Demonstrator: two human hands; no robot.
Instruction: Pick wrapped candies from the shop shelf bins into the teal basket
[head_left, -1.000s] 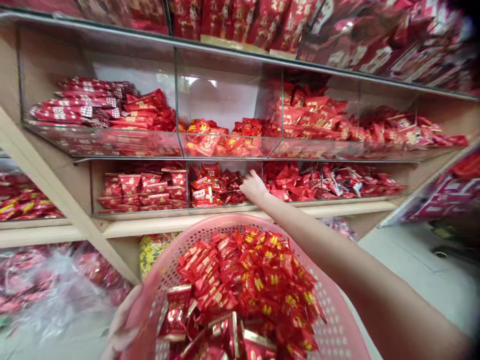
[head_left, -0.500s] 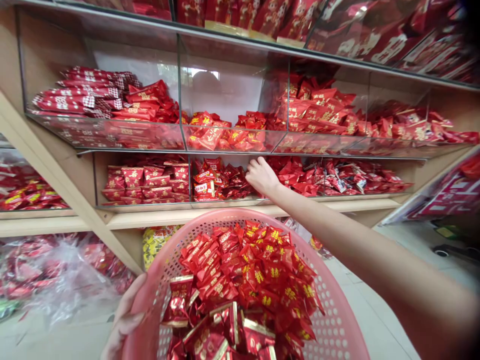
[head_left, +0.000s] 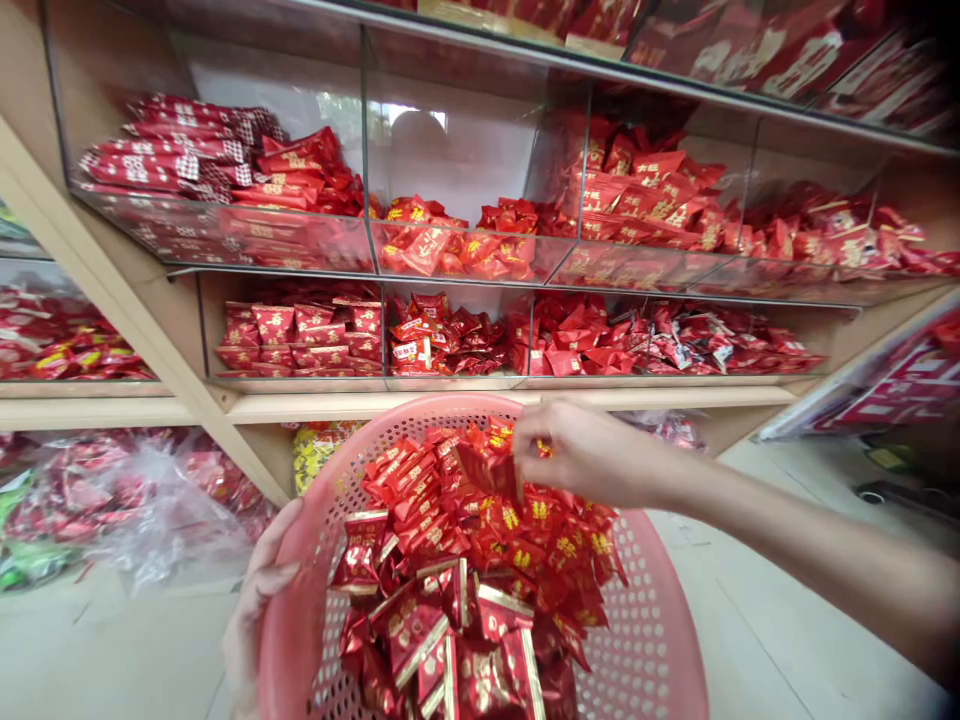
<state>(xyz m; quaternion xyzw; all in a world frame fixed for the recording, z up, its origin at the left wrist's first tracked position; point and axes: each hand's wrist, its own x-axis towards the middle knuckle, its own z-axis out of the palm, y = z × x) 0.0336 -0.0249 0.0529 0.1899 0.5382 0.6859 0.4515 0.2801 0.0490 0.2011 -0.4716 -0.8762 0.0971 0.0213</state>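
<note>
1. Head view: wooden shelving [head_left: 285, 405] with clear front panels spans the upper part of the scene, its two main rows of compartments stocked with red-wrapped packets.
2. Pink basket [head_left: 679, 640], round and pierced with small holes, at bottom centre, in front of the shelving and lower than its stocked rows.
3. Heap inside the basket: bright red packets [head_left: 540, 520] with gold print lie toward the far and right sides; maroon packets [head_left: 480, 680] with shiny gold ends lie nearest the viewer.
4. Clear plastic bag [head_left: 169, 530], crumpled, at lower left, with red packets beside it.
5. Right hand [head_left: 577, 450], coming from the right over the basket's far side, fingers bent and pinched on one packet.
6. Left hand [head_left: 262, 595], clamped on the basket's left side.
7. Dark red packet [head_left: 487, 470] at the right fingertips, just above the heap, too blurred to read.
</note>
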